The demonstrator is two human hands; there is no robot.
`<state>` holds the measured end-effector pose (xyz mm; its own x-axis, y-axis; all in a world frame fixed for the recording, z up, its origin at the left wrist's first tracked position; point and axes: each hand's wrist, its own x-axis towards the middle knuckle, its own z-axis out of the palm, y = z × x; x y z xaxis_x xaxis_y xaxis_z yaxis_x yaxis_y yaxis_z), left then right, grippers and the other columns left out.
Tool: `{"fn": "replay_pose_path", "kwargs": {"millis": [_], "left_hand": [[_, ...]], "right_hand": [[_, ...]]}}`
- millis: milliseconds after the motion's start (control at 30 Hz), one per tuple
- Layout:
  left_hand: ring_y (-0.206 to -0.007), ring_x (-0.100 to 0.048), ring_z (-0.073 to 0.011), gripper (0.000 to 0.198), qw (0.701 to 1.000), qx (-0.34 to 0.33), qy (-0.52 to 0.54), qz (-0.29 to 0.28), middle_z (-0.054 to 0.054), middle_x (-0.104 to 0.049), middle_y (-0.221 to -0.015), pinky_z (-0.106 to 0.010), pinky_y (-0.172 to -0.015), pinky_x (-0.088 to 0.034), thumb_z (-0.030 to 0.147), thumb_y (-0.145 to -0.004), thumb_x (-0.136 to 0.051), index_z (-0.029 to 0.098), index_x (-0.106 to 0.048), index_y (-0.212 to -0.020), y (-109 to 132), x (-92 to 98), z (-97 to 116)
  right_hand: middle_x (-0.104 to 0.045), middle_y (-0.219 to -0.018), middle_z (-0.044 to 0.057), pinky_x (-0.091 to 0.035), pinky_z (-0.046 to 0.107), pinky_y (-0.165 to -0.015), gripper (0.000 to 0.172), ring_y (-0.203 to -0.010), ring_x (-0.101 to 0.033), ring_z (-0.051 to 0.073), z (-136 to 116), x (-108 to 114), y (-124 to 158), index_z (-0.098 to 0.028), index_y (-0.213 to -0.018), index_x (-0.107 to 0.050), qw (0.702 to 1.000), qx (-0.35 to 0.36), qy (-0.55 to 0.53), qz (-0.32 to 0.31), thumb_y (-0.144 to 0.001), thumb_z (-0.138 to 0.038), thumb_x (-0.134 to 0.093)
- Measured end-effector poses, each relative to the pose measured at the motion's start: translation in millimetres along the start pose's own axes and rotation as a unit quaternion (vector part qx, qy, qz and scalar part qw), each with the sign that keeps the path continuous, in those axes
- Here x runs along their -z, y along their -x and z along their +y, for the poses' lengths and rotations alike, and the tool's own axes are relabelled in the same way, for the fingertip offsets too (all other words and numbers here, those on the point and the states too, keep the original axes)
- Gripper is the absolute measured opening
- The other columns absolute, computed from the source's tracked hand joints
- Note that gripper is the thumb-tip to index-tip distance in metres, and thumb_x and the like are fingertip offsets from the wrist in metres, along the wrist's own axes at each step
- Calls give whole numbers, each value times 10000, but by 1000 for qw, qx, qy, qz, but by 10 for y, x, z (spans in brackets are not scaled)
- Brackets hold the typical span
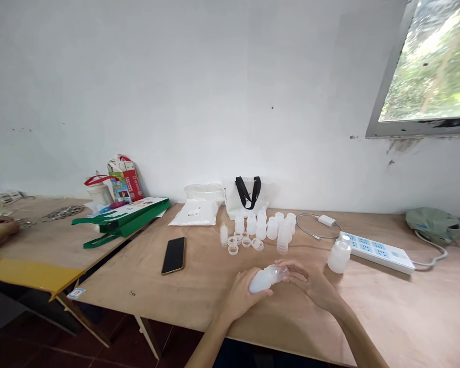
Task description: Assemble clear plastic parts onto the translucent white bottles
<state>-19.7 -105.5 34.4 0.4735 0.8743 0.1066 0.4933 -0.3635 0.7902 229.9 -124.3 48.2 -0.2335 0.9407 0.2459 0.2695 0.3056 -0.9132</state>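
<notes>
A milky white plastic bottle lies tilted in my left hand, its fingers wrapped round the body. At the bottle's upper end is a clear domed cap, pointing right. My right hand has its fingers closed round that cap. Beyond my hands, several white bottles stand in a group, with a stack of clear caps in front. Several translucent rings lie beside a small stack of white nipple-like pieces. Another bottle with a clear cap stands upright to the right.
A black phone lies at left. White plastic bags and a tote bag rest by the wall. A power strip, a charger with cable and a green cap are at right. Another person's hand shows far left.
</notes>
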Motion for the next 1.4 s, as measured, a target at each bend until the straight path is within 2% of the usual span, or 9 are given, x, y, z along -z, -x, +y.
{"fn": "replay_pose_path", "kwargs": {"millis": [233,400,567,700,767,867,1033,1233,1400], "left_hand": [[-1258,-596,-339,573,1000,-4,8,-24,-59,-689,-1358,-396,-1087,-434,582,-815,-778,260,-683,-1280,-21,-16,17],[-1104,-658,-289,524,999,-24,24,-17,-48,-737,-1201,-347,-987,-487,578,-799,-795,241,-698,-1189,-42,-20,10],[-1079,-655,-279,483,998,-32,36,-26,-58,-727,-1180,-341,-944,-492,539,-828,-778,214,-685,-1172,-22,25,66],[-1047,-650,-290,480,999,12,10,-46,-76,-724,-1140,-368,-915,-503,600,-915,-646,202,-664,-1183,34,25,81],[-1092,-639,-297,510,998,27,-19,-59,-88,-716,-1186,-388,-970,-488,611,-949,-588,210,-635,-1262,51,-16,45],[-1288,-560,-299,498,995,-7,-83,-63,-80,-650,-1388,-432,-1146,-375,566,-1000,-535,252,-580,-1385,47,-122,-40],[-1428,-476,-255,484,985,-66,-152,-43,-55,-580,-1520,-510,-1250,-278,514,-1096,-338,289,-494,-1495,4,-268,-122],[-1551,-346,-282,717,974,-83,-198,-78,-96,-415,-1658,-551,-1320,-181,616,-1012,-516,247,-362,-1607,-15,-216,-153],[-1564,-329,-264,710,971,-76,-211,-87,-78,-386,-1676,-528,-1326,-186,612,-1019,-509,259,-354,-1615,-26,-134,-183]], "right_hand": [[-734,-1322,96,-565,472,-1049,435,-1238,-676,319,-128,-4,56,-295,-1101,-783,999,-16,4,-27,-859,-651,-725],[-778,-1225,69,-545,465,-1066,410,-1179,-704,314,-143,-73,13,-292,-1011,-814,998,-54,-22,1,-759,-615,-826],[-802,-1152,54,-560,448,-1035,353,-1116,-727,300,-110,-131,-27,-295,-1022,-821,997,-59,-33,21,-766,-538,-837],[-784,-1217,79,-570,455,-1036,462,-1166,-716,311,-86,-190,-52,-286,-1149,-791,997,-40,-39,52,-813,-602,-781],[-763,-1271,93,-584,448,-1015,511,-1213,-696,320,-78,-254,-67,-282,-1216,-761,996,-22,-54,69,-827,-614,-766],[-713,-1372,93,-616,412,-927,583,-1279,-654,318,-70,-386,-80,-302,-1369,-670,996,4,-73,59,-868,-595,-729],[-704,-1389,54,-597,402,-916,530,-1107,-721,276,-35,-505,-87,-329,-1374,-664,997,1,27,72,-894,-553,-688],[-779,-1216,51,-583,416,-924,435,-1096,-718,298,49,-367,-97,-296,-1218,-730,996,-19,58,63,-867,-554,-707],[-742,-1302,72,-584,417,-924,503,-1142,-712,306,217,-330,-149,-289,-1276,-683,990,-48,60,121,-886,-605,-648]]}}
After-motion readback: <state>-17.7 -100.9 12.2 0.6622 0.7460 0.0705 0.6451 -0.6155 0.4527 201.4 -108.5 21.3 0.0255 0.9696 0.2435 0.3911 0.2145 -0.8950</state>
